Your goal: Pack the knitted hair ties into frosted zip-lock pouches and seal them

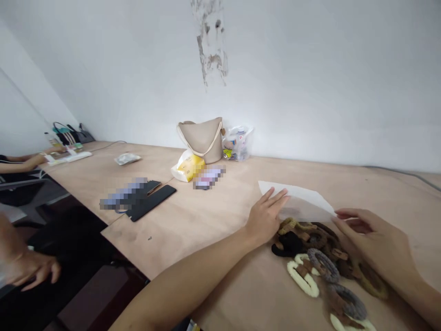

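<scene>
A translucent white plastic bag [306, 202] lies on the table in front of me. My left hand [267, 216] rests on its left part, fingers stretched out and apart. At the bag's right corner, my right hand [375, 239] pinches the edge between thumb and forefinger. Just below the bag is a pile of fuzzy hair ties [324, 264] in black, brown, olive, grey and cream, several with brown paper bands round them. My right hand and forearm hide some of the pile's right side.
Farther back stand a beige bag [208, 138], a clear plastic bag with a bottle [239, 145] and a yellow tissue pack [189, 166]. Phones and a black flat case [151, 203] lie to the left. Another person's hand [32, 269] is at lower left; someone else's arm [24, 164] is beyond.
</scene>
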Action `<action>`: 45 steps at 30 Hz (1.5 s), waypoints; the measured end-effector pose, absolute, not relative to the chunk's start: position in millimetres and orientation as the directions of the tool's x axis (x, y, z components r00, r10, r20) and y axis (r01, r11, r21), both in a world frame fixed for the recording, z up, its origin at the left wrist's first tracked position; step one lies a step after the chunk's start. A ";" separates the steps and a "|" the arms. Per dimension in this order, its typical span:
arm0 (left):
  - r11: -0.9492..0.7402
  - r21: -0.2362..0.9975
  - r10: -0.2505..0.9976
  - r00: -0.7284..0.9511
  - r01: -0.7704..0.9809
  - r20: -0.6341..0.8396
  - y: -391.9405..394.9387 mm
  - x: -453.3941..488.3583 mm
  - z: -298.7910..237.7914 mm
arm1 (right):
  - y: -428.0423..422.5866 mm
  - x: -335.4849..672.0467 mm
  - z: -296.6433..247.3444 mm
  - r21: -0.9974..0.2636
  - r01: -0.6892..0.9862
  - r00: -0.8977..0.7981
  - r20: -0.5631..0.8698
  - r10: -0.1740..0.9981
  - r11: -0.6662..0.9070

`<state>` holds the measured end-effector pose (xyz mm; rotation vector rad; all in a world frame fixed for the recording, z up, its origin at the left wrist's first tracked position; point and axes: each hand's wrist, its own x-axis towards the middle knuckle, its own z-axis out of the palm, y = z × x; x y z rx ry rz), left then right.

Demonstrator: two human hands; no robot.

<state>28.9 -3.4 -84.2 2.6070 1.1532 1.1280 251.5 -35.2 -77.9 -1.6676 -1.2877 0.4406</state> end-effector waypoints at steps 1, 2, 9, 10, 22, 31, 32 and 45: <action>-0.717 0.339 0.666 0.453 0.610 0.593 -3.0 28.7 -84.5 | -34.1 253.7 -78.7 -0.830 0.557 0.389 0.268 0.881 0.006; -0.712 0.341 0.671 0.451 0.614 0.589 -2.5 28.5 -84.7 | -33.4 255.6 -79.1 -0.824 0.566 0.395 0.279 0.875 0.007; -0.720 0.339 0.670 0.477 0.606 0.569 -3.0 29.0 -83.1 | -34.4 252.2 -76.7 -0.787 0.615 0.295 0.291 0.910 0.053; -0.727 0.333 0.662 0.488 0.600 0.569 -3.5 29.2 -82.6 | -33.9 251.9 -76.8 -0.777 0.627 0.299 0.301 0.906 0.052; -0.758 0.356 0.646 0.552 0.547 0.527 -1.1 27.9 -84.1 | -28.7 258.7 -78.6 -0.694 0.720 0.317 0.344 0.884 0.012; -0.777 0.369 0.629 0.600 0.510 0.495 -1.0 27.5 -84.0 | -27.2 262.0 -77.2 -0.664 0.746 0.342 0.318 0.884 -0.050; -0.777 0.372 0.628 0.597 0.507 0.499 -1.1 27.5 -83.8 | -27.2 263.0 -77.2 -0.653 0.755 0.345 0.316 0.884 -0.060; -0.756 0.396 0.654 0.611 0.521 0.445 -1.1 28.1 -79.6 | -30.4 265.7 -78.2 -0.607 0.790 0.308 0.279 0.910 -0.081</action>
